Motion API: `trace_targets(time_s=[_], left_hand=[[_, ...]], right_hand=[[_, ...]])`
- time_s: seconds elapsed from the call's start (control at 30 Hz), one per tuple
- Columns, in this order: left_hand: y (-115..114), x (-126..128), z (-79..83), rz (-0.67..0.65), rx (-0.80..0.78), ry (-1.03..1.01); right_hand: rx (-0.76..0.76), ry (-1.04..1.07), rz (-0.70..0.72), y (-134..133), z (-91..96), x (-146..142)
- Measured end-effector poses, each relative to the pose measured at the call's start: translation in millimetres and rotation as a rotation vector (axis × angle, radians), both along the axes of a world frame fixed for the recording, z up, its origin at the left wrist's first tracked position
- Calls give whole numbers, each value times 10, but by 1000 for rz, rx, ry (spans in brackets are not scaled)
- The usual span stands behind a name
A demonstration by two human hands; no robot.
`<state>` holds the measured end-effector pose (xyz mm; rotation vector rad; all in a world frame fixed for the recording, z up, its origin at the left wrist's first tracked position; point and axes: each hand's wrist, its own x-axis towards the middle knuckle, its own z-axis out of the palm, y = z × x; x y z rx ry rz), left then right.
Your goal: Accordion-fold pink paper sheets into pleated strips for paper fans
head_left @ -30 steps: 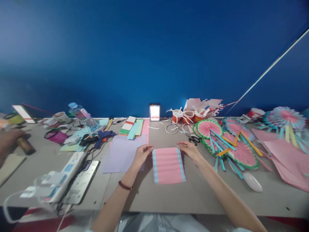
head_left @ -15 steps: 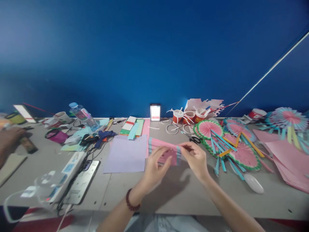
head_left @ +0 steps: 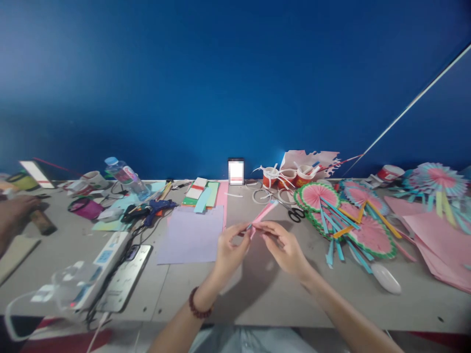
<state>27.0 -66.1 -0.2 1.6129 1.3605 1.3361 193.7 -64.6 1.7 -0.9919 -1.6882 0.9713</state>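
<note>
Between my hands is a narrow strip of pleated pink paper [head_left: 265, 211], pressed together and tilted up toward the back right, with a light blue end. My left hand [head_left: 235, 242] pinches its lower end between thumb and fingers. Close against it, my right hand [head_left: 281, 240] also grips the strip near that end. My fingers hide the lowest part of the folds. A lilac sheet [head_left: 191, 235] lies flat left of my hands. Black-handled scissors [head_left: 296, 214] rest beyond my right hand.
Finished pink paper fans [head_left: 373, 236] with ribbon strips lie at right, beside a white spoon-shaped piece [head_left: 386, 278] and pink sheets [head_left: 441, 240]. At left are a phone [head_left: 125, 279], a power strip [head_left: 106, 260], a blue glue gun [head_left: 156, 208] and another person's hand [head_left: 14, 215].
The pleated pink paper was spread out between my hands and is now gathered into a narrow strip. Both hands have come close together, the right one moving left.
</note>
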Motion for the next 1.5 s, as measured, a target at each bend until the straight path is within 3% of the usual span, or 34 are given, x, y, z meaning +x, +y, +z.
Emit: trace_targets(time_s=[0.2,0.27,0.5,0.8,1.03,1.23,1.37,1.5], left_hand=[[66,-107,-2,43,-87,-106],[107,-161,-3,14,-148,-156],[202,-304,78,-61,-296,-285],[244,-363,49,-217,-288,-219],[232,-376,135,-238,-88,148],[263,-387,217,-257,15,219],[341,-394,157,-191,277,383],[424,-441,-38,-91,539,577]], right_hand=[[353,-273,-298,121,59,274],[374,-341,-304,181,101,395],[95,-451,-69,324,202,724],[-159,-371,86,499,65,808],[-66,-404,48,478,147,713],[107,-464,28,432,241,641],[256,-471,-58,458,224,575],[486,-511,-222,485,82,512]])
